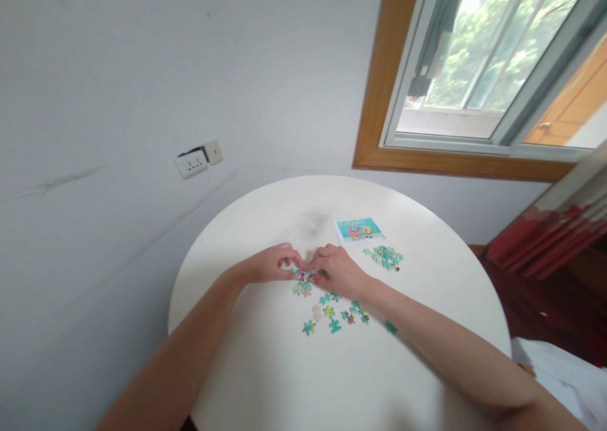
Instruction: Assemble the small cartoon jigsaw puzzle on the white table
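Note:
My left hand (279, 263) and my right hand (336, 272) meet over a small cluster of jigsaw puzzle pieces (302, 288) on a white round table (265, 361). The left thumb and fingertips pinch at the cluster's left side. From the right, my other hand's fingers close on pieces at the same spot and partly cover them. Loose puzzle pieces (334, 325) in green, yellow and pink lie scattered just in front of my right hand. One green piece (391, 327) rests beside my right forearm.
A picture card (359, 230) with cartoon figures on blue-green lies behind my right hand. A heap of pieces (386, 256) sits right of it. The wall with a socket (191, 163) borders the table at left; a window (455, 71) is at the back right.

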The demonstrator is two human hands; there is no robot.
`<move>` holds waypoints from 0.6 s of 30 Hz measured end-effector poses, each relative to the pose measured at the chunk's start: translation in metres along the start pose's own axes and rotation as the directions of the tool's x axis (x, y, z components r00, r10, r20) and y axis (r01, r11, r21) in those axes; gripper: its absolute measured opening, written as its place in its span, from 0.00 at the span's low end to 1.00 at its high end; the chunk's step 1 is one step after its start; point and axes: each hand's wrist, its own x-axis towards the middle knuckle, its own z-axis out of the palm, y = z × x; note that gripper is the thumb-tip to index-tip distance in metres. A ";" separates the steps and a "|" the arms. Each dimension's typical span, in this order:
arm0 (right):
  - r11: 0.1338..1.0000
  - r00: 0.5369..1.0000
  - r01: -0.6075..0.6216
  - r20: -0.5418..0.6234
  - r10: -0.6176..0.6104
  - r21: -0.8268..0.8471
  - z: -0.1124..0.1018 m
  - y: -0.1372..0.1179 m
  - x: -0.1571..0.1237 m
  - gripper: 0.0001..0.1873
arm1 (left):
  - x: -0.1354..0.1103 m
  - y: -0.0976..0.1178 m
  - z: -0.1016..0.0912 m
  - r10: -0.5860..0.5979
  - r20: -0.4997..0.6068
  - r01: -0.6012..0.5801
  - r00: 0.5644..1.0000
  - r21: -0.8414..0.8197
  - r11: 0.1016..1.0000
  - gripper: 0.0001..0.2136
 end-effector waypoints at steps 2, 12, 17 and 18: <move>1.000 1.000 -0.013 0.010 0.013 -0.022 0.002 -0.001 0.000 0.13 | 0.000 0.000 0.000 0.002 -0.007 -0.002 1.000 0.001 1.000 0.17; 0.999 1.000 -0.003 -0.013 0.002 -0.049 0.005 0.000 -0.001 0.10 | -0.002 0.001 0.000 -0.050 -0.021 0.050 0.999 -0.027 0.998 0.13; 0.999 1.000 0.012 -0.018 -0.013 -0.050 0.006 -0.002 -0.002 0.11 | -0.002 0.003 0.000 -0.084 -0.056 0.082 0.995 -0.039 0.996 0.14; 0.999 1.000 0.014 -0.021 -0.015 -0.052 0.007 -0.002 -0.002 0.11 | -0.002 0.003 0.000 -0.089 -0.060 0.086 0.994 -0.040 0.995 0.15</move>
